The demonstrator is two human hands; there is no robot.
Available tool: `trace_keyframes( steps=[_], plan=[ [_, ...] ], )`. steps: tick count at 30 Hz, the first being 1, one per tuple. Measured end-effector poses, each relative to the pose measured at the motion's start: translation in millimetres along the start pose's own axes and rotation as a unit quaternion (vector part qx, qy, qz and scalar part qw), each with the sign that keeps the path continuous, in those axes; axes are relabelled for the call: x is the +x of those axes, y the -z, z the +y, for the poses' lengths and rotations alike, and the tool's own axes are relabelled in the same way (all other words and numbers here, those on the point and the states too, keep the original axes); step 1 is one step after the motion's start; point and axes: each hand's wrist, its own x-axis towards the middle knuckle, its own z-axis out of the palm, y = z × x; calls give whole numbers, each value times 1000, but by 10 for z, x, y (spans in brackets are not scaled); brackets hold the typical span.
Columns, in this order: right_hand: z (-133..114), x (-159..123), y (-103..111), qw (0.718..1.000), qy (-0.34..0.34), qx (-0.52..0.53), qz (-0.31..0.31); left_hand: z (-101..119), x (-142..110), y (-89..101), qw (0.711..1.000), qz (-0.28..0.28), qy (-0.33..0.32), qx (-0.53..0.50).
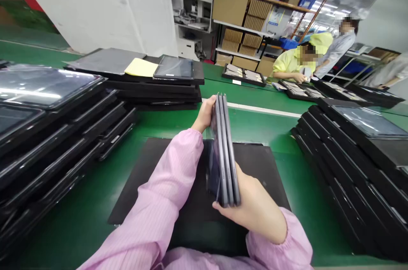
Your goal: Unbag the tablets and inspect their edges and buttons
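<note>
Three grey tablets (225,151) stand on edge, pressed together face to face, held up between my two hands. My left hand (205,113) grips their far end, its fingers partly hidden behind them. At the near end my right hand (251,198) is wrapped round the bottom corner and right side, thumb under the lower edge. Rows of small holes show along the tablets' near edges. Beneath them a black mat (264,172) lies on the green bench (288,151).
Stacks of black trays rise on the left (73,130) and right (347,164). Another tray stack (159,91) at the back bears a yellow paper (141,67) and a tablet (175,67). Across the bench a person in yellow (290,64) handles a small item near part-filled trays (244,75).
</note>
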Motion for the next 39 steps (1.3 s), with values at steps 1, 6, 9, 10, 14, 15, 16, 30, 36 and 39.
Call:
trace_keyframes(
  steps=[1,6,9,10,14,15,16,30,36,39],
  plan=[
    [13,-1,44,1000,-4,-6,-14,-18,-4,13,1000,-3,-22,16],
    [31,-23,145,998,-26,-27,-50,-44,4,19,995,-7,-85,46],
    [34,-8,157,997,-26,-36,-59,-16,-2,1,995,-1,-88,50],
    [39,-1,163,997,-24,-39,-62,-1,-9,-8,994,0,-94,51],
    [66,8,199,996,-11,-46,-70,67,-43,-49,992,1,-111,55],
    [71,5,207,997,-6,-46,-69,81,-49,-56,992,2,-109,57],
    [74,0,215,997,-2,-45,-67,92,-55,-62,992,3,-108,60],
    [100,-20,226,997,17,-38,-58,41,-21,-24,986,4,-137,93],
    [82,-13,223,997,3,-48,-63,5,-1,-10,984,-1,-156,81],
    [75,-13,224,996,0,-50,-67,18,-10,-13,984,-3,-157,83]
  ],
)
